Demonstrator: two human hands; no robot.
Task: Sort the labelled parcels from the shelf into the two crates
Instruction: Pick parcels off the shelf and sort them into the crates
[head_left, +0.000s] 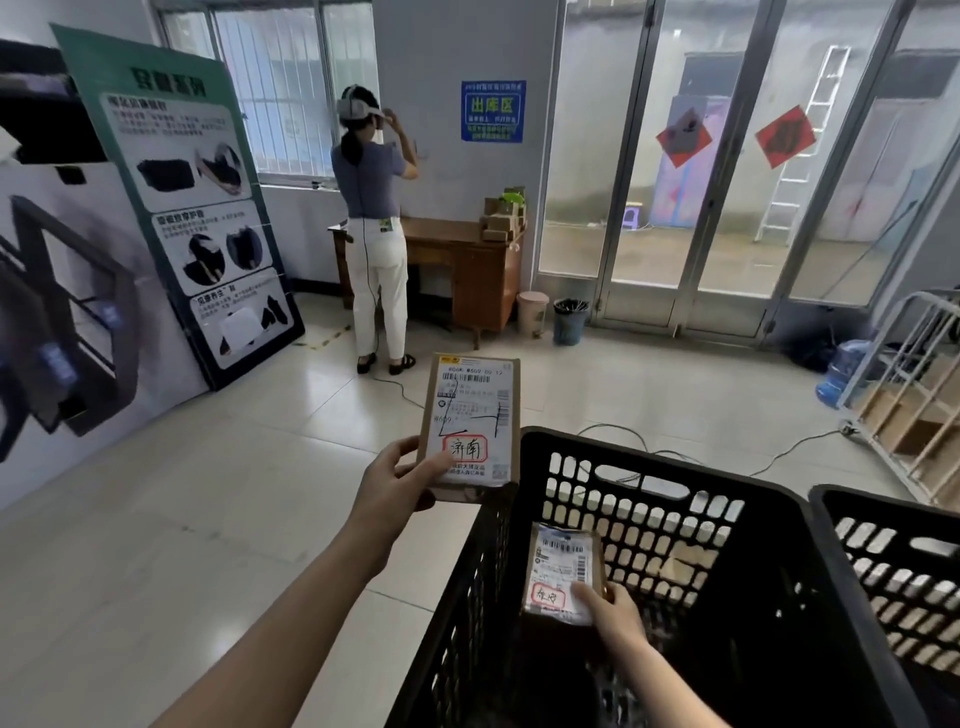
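Note:
My left hand (397, 480) grips the near end of a flat brown parcel (472, 415) with a white label and a red-circled mark, held just left of the nearer black crate (670, 473), above the floor. My right hand (613, 616) holds a smaller labelled parcel (561, 564), also red-marked, down inside that crate, thumb on its label. A second black crate (893, 535) stands to the right, only partly in view. What lies on the crate floors is hidden in shadow.
A person (376, 223) stands with their back to me at a wooden desk (467, 260) bearing small boxes. Display boards (176, 208) lean at the left. Bins (569, 319), floor cables (618, 436), a water bottle (844, 371) and a metal rack (914, 395) are on the right.

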